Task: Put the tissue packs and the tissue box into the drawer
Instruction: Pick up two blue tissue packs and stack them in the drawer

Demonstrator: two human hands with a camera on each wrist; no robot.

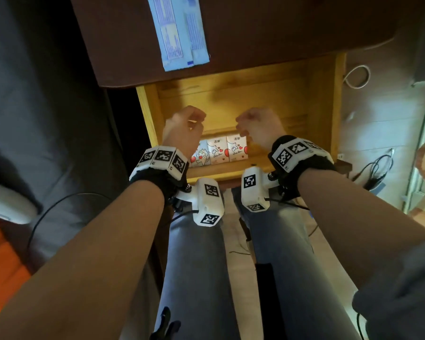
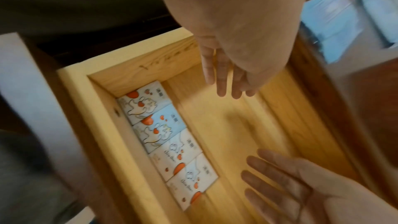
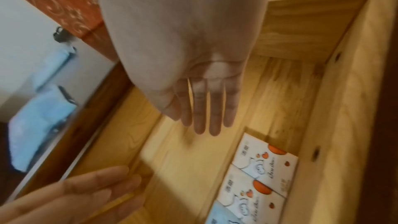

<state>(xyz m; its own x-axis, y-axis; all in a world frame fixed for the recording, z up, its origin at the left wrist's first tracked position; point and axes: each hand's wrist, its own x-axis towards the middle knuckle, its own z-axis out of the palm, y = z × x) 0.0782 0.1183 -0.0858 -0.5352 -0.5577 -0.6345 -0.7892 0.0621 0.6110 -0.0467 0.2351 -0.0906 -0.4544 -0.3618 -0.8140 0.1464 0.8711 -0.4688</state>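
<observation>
Both hands hovered over the open drawer (image 1: 145, 114), apart from each other and holding nothing.

- The left hand (image 1: 184, 128) was over the left half. In the left wrist view (image 2: 228, 67) its fingers (image 2: 221, 84) pointed straight down, relaxed and close together, clear of the drawer floor.
- The right hand (image 1: 258, 128) was over the middle. In the right wrist view (image 3: 204, 105) its fingers (image 3: 215, 117) were likewise straight and loose. The head view showed only the backs of the hands, so I read the finger posture from the wrist cameras.
- The tissue packs (image 1: 219, 150) lay inside the drawer, flat, in one row along the front wall nearest me. I counted four side by side, edges touching, in the left wrist view (image 2: 172, 142), with the row starting at the left corner. The head view showed three, as my left wrist hid the rest. They were white and pale blue wrappers with cartoon cats and red hearts. Neither hand touched them.
- The right wrist view showed the same row (image 3: 264, 173) against the drawer wall (image 3: 344, 108).
- A red patterned box (image 3: 64, 6) sat outside the drawer, up past my right hand and partly hidden by it. I could not tell what it rested on.
- Blue packets (image 1: 179, 30) lay on the dark brown table (image 1: 280, 33) above the drawer.
- Cables (image 1: 375, 173) trailed on the floor to the right.
</observation>
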